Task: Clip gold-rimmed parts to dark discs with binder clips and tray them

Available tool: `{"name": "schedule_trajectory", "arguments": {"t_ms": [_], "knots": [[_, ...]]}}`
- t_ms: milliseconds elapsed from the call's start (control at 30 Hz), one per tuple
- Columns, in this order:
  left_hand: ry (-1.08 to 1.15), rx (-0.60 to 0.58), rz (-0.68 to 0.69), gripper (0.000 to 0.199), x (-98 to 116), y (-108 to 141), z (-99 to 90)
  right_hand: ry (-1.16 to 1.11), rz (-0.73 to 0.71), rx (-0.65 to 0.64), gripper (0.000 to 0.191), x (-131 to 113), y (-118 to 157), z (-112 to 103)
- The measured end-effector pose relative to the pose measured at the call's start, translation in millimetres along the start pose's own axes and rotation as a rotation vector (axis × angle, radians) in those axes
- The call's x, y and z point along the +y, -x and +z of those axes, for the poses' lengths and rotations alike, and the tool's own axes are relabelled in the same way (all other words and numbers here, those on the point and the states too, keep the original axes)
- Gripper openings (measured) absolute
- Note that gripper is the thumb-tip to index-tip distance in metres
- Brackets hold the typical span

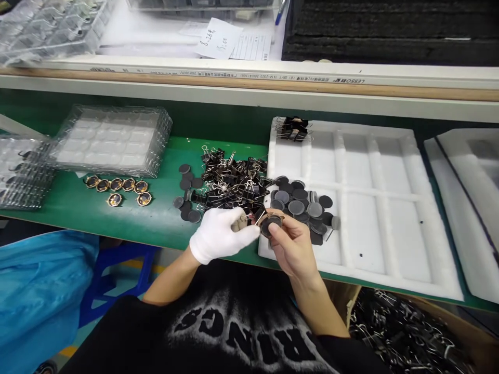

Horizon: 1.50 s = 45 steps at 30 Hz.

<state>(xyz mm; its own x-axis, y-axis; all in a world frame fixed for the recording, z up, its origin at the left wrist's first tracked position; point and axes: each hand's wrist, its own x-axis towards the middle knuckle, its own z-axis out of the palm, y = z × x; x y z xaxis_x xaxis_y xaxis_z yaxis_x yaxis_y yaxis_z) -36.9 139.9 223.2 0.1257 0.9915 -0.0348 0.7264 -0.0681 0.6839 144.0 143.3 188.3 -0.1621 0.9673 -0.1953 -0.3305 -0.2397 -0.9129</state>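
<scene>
My left hand (222, 234), in a white glove, is closed with its fingertips on a black binder clip (258, 213). Pinched between the bare fingers of my right hand (294, 244) is a round part with a black disc face and a gold-coloured rim (268, 226). The clip meets the edge of this part; whether it grips the rim is hidden by my fingers. Just beyond both hands lies a heap of black binder clips (234, 182). Loose dark discs (296, 208) lie beside my right hand on a white foam tray (364, 228), and more discs (187, 179) lie left of the heap.
Several gold-rimmed round parts (116, 184) rest on the green table (163, 223) at left, before stacked clear plastic trays (113, 137). A few clips (294, 129) sit on the foam tray's far corner. A box of binder clips (405, 332) stands below right. A shelf edge (249, 93) crosses behind.
</scene>
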Motion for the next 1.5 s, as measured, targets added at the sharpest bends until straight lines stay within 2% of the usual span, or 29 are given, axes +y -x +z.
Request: {"name": "schedule_trajectory", "arguments": {"t_ms": [167,267,333,433,700,967,1100,1167,1300,1333,1400,1500], "knots": [[-0.058,0.007,0.032,0.044,-2.3,-1.1,5.2,-0.026,0.054,-0.021,0.027,-0.2,-2.0,-1.9],[-0.099,0.011,0.058,0.042,-8.1,-1.0,6.9,-0.079,0.041,0.015,0.020,-1.7,-4.3,0.9],[-0.037,-0.042,0.060,0.041,-10.0,0.2,7.0,-0.163,0.009,0.104,0.014,-2.2,-6.3,3.5],[0.096,-0.160,0.026,0.041,-7.8,2.9,6.0,-0.241,0.020,0.215,0.016,-1.6,-8.5,7.1],[0.363,-0.364,-0.156,0.033,-0.2,7.0,2.1,-0.149,0.021,0.232,0.025,-0.4,-6.5,11.3],[0.383,-0.350,-0.223,0.035,3.1,5.8,-0.2,-0.220,0.039,0.227,0.024,6.5,-5.7,24.2],[0.296,-0.344,-0.122,0.032,4.7,6.0,-9.3,-0.318,0.087,0.215,0.025,4.0,-6.0,29.4],[0.225,-0.257,-0.044,0.027,-1.5,8.1,-17.9,-0.358,0.084,0.203,0.025,0.7,-5.3,27.4],[-0.071,0.228,-0.033,0.026,-30.8,13.1,-30.2,-0.432,0.067,0.269,0.026,-4.3,-2.9,13.6],[-0.141,0.314,-0.036,0.027,-39.4,13.2,-30.2,-0.444,0.069,0.265,0.027,-4.6,-2.4,10.1],[-0.221,0.401,-0.018,0.024,-54.9,10.1,-26.5,-0.458,0.076,0.225,0.027,-3.7,-1.5,5.8],[-0.307,0.424,0.072,0.028,-68.8,-2.2,-18.1,-0.453,0.116,0.188,0.025,-0.4,0.0,8.2]]}}
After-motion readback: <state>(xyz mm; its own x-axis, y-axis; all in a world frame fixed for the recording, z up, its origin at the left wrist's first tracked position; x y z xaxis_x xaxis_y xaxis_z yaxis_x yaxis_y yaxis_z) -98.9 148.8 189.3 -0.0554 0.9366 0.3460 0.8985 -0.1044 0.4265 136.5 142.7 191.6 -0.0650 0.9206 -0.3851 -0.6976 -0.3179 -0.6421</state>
